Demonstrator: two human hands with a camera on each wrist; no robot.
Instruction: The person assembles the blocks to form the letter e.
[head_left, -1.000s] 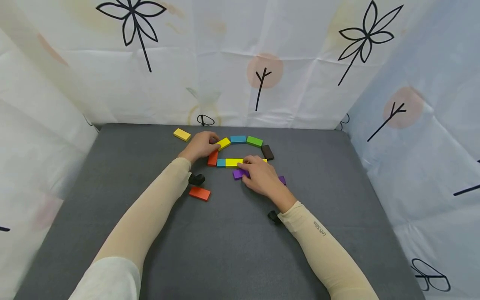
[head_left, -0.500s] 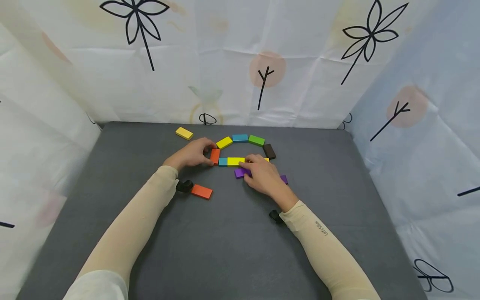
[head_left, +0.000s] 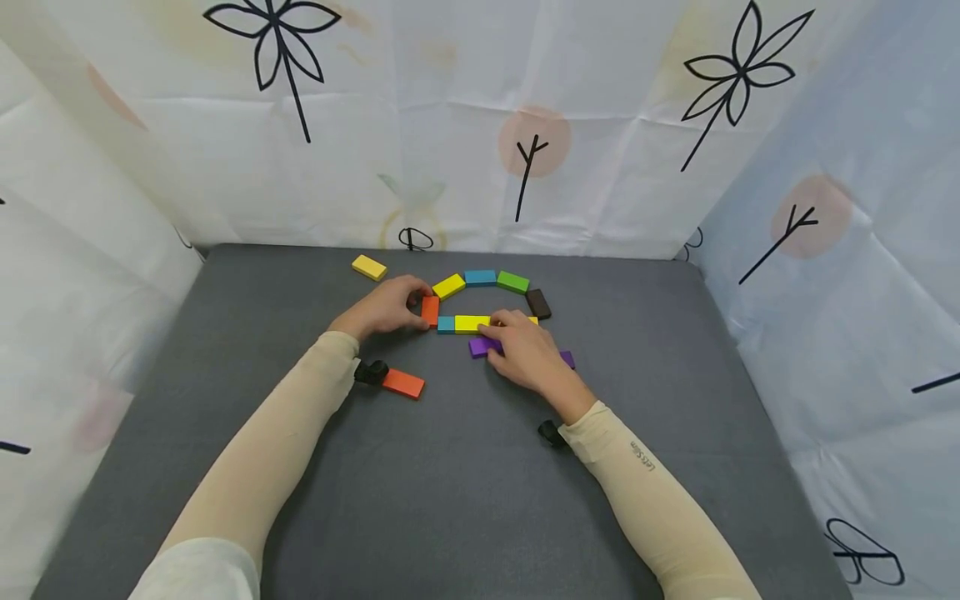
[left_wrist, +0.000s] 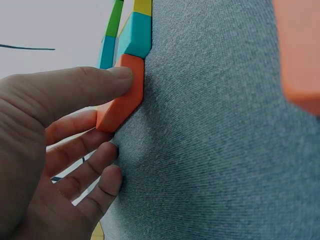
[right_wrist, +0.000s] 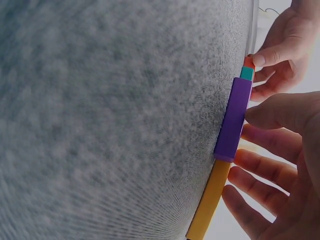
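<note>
The left hand [head_left: 382, 310] pinches the upright orange block [head_left: 430, 310], thumb on top in the wrist view, fingers curled beside it. A second ago it sat higher, on the yellow block [head_left: 448, 286]; it has since dropped to the orange one, which now butts the teal block [head_left: 446, 324] just right of the grip, closing that corner of the ring. The right hand [head_left: 525, 350] stays pressed with straight fingers on the purple block [head_left: 480, 345]. Outward lie a loose orange block [head_left: 403, 383] and another yellow block [head_left: 369, 267].
</note>
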